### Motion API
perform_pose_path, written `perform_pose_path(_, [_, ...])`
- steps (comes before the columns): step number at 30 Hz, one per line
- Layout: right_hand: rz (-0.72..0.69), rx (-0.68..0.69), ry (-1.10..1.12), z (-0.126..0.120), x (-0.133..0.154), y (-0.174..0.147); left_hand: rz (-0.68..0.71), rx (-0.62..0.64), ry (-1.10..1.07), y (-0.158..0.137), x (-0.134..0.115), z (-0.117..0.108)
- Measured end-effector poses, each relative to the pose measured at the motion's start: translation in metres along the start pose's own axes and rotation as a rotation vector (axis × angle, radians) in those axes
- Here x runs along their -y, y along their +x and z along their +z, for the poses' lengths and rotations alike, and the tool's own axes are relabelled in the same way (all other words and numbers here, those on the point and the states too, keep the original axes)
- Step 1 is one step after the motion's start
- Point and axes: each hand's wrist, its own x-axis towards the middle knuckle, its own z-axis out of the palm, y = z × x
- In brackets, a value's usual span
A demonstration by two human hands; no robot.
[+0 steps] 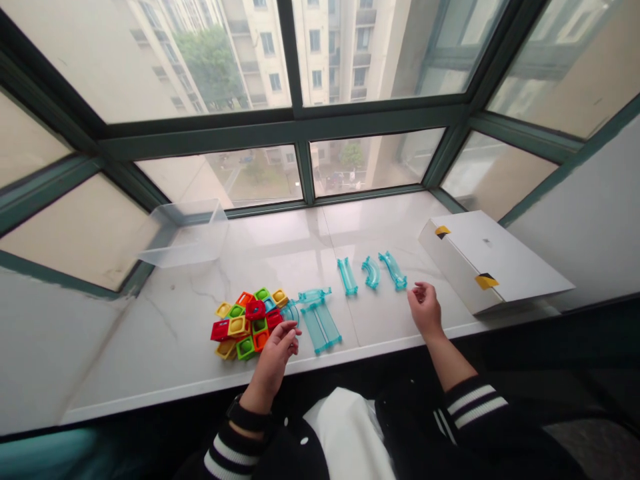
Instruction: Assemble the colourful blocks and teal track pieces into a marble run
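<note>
My left hand [278, 348] hovers at the right edge of a heap of coloured toy blocks [249, 325], its fingers loosely bent and apart with nothing visible in them. The blocks are red, yellow, green, orange and blue, with round hollows. A curved clear-blue track piece [291, 311] lies just beyond the fingertips, partly hidden. Right of it are straight clear-blue track pieces [321, 327] side by side, with another piece [315, 294] behind. My right hand [426, 309] is loosely curled closed, nothing showing in it, near a wavy track piece [393, 271].
A short straight track [347, 277] and a curved track [371, 273] lie in a row with the wavy one on the white sill [165, 347]. A clear plastic bin [185, 243] stands back left. A white box [500, 257] with yellow-black tabs sits right. Windows rise behind.
</note>
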Motion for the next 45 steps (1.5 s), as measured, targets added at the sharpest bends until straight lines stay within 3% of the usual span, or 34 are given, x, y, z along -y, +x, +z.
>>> perform_pose_path(4, [-0.071, 0.251, 0.042, -0.003, 0.015, -0.021, 0.019, -0.006, -0.015, 0.005, 0.006, -0.003])
perform_pose_path(9, [-0.191, 0.464, 0.059, 0.017, 0.038, -0.038, 0.098, -0.043, 0.042, 0.004, 0.006, -0.006])
perform_pose_path(15, [-0.331, 0.716, 0.103, 0.052, 0.065, -0.067, 0.510, -0.115, 0.616, -0.006, -0.012, -0.017])
perform_pose_path(17, [-0.372, 0.799, 0.112, 0.062, 0.071, -0.078, 0.589, -0.106, 0.801, -0.006, -0.014, -0.023])
perform_pose_path(21, [-0.416, 0.900, 0.084, 0.078, 0.078, -0.094, 0.618, -0.075, 1.094, 0.000, -0.006, -0.034])
perform_pose_path(27, [-0.353, 0.955, -0.011, 0.089, 0.073, -0.104, 0.637, -0.086, 1.370, 0.000, 0.002, -0.034])
perform_pose_path(34, [-0.387, 1.024, -0.114, 0.092, 0.067, -0.105, 0.604, -0.095, 1.461, 0.000, 0.001, -0.024])
perform_pose_path(39, [-0.418, 1.056, -0.174, 0.093, 0.069, -0.103, 0.663, -0.086, 1.377, -0.002, -0.001, -0.021])
perform_pose_path(45, [-0.425, 1.060, -0.176, 0.092, 0.071, -0.103, 0.734, 0.167, 1.179, -0.009, 0.005, -0.004])
